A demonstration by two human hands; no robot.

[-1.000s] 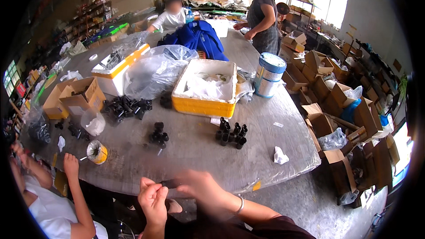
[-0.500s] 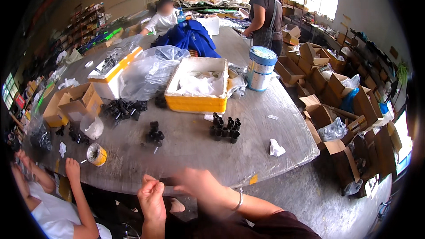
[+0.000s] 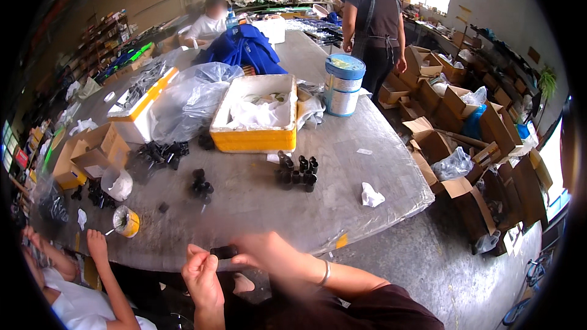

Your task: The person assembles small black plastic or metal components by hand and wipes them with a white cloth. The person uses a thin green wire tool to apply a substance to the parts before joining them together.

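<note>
Cylinder (image 3: pixel 224 252), short and black, lies sideways between the person's two hands, at the near edge of the grey table (image 3: pixel 330 208). The left hand (image 3: pixel 203 275) is on its left side, thumb and fingertips pinching the left end, the palm turned partly inward. The right hand (image 3: pixel 272 256) comes in from the right with a bracelet (image 3: pixel 326 273) at its wrist; its fingers reach the right end, but it is blurred, so I cannot tell whether they pinch the piece or only touch it. The hands are apart, with the dark middle of the piece showing between them.

Farther off, a small black cluster (image 3: pixel 202 188) sits just left of straight ahead, and a group of upright black tubes (image 3: pixel 297 172) stands to its right. To the left, a small black piece (image 3: pixel 163 208) lies alone, near a yellow jar (image 3: pixel 129 225). Beyond these, a black heap (image 3: pixel 160 157) is on the far left, beside a foam box (image 3: pixel 254 142) with a yellow lower part. White crumpled paper (image 3: pixel 371 195) lies toward the right edge. A co-worker's hand (image 3: pixel 96 244) rests at the table's left near edge, well apart from the person's own.
</note>
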